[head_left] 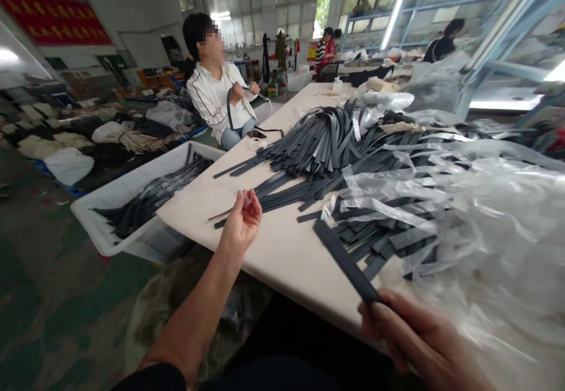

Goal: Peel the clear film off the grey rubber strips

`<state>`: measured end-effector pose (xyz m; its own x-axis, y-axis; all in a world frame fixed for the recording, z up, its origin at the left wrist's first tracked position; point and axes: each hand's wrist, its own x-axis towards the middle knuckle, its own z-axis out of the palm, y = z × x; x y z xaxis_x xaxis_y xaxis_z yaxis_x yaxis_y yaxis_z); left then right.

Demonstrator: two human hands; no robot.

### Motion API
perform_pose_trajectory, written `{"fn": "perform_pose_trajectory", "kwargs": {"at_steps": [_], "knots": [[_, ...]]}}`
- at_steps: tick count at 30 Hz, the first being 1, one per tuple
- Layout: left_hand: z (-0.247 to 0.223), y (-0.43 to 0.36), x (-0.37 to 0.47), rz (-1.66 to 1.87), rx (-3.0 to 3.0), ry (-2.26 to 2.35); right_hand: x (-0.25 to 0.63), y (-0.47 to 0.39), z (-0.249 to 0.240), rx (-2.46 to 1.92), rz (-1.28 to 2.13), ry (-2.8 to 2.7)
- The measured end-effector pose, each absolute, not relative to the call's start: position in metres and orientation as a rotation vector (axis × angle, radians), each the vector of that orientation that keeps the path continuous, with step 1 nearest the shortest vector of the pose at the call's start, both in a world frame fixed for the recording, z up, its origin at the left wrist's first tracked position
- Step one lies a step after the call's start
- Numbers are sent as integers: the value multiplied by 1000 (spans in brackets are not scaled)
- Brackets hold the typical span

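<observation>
My right hand (408, 332) grips one end of a dark grey flat strap (346, 255), which points up and left over the table edge. My left hand (242, 223) is raised above the table's near side, its fingers curled together. Something small and pale shows at those fingertips, too small to name. Beyond both hands lies a large heap of dark grey straps (318, 138), some fanned toward me. Strips of clear plastic film (388, 211) lie across the straps on the right.
The pale table (282, 255) runs away from me. A white bin (145, 232) of dark straps stands at its left side. A person (220, 96) sits across, holding a strap. Bulky clear plastic (498, 249) covers the right side. A phone (256, 134) lies near the far edge.
</observation>
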<state>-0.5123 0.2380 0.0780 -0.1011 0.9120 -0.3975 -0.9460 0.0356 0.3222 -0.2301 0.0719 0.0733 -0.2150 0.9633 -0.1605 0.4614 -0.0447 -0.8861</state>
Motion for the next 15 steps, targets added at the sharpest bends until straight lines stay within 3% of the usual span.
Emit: {"fn": "perform_pose_trajectory", "kwargs": {"at_steps": [6,15], "knots": [[70,223,-500,1548,-45,638,-291,115,68,-1509,764,-2010],[64,212,-494,1531,-115,669,-314,138,53,-1479,779,-2058]]}}
